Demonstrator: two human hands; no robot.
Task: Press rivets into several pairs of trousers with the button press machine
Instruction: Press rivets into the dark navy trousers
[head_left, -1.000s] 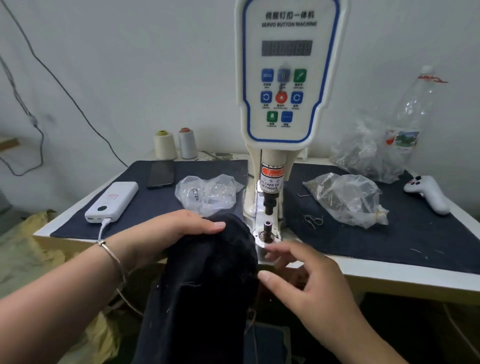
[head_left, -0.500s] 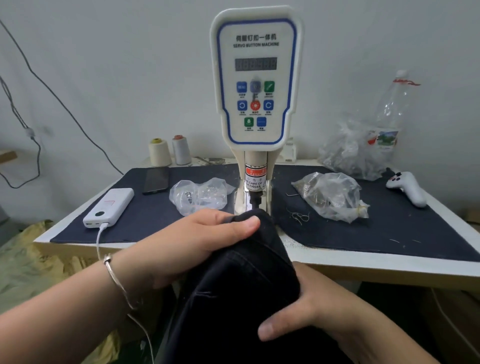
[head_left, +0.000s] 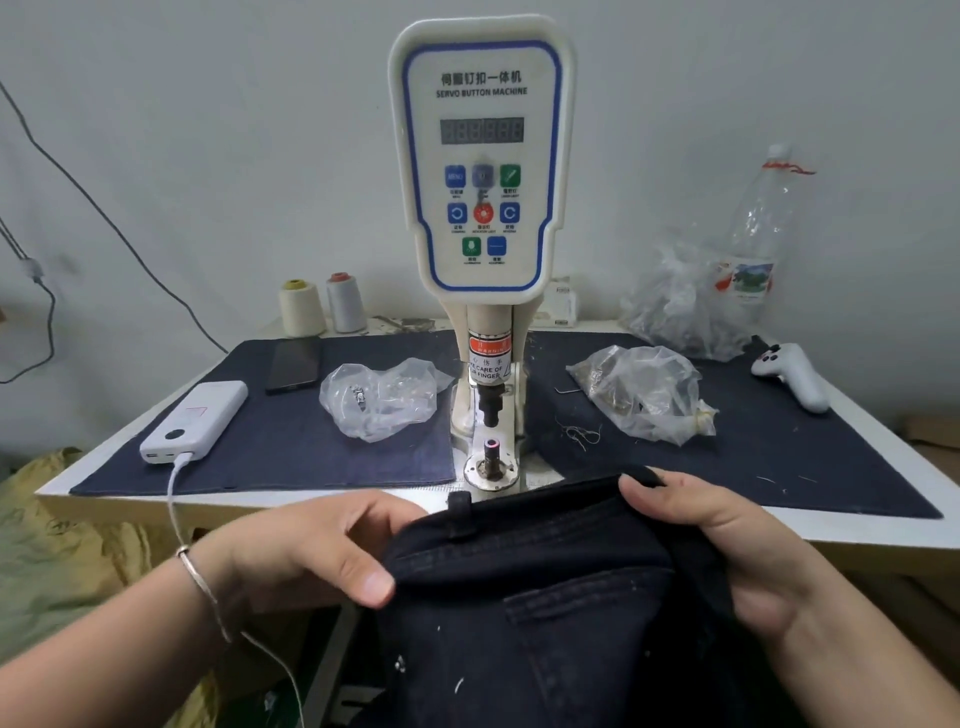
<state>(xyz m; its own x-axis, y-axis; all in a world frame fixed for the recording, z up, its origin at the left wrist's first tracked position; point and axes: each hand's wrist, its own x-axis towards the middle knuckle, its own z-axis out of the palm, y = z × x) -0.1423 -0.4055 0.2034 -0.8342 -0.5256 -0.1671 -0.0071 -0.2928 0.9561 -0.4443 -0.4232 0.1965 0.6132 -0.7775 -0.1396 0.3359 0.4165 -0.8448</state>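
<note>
Trousers (head_left: 545, 597) waistband gripped by both hands, left hand (head_left: 317, 551) and right hand (head_left: 727, 551) fingers clamped on fabric

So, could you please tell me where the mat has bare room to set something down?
Bare mat lies between the power bank and the left plastic bag, and in front of the right plastic bag towards the table edge. The back right corner is crowded: crumpled bags, bottle, white controller.

Both forearms reach in from the lower corners. The left hand (head_left: 317, 545) curls its fingers, thumb pressed forward, gripping. The right hand (head_left: 727, 540) pinches with its thumb on top, its fingers seemingly tucked underneath, out of sight.
</note>
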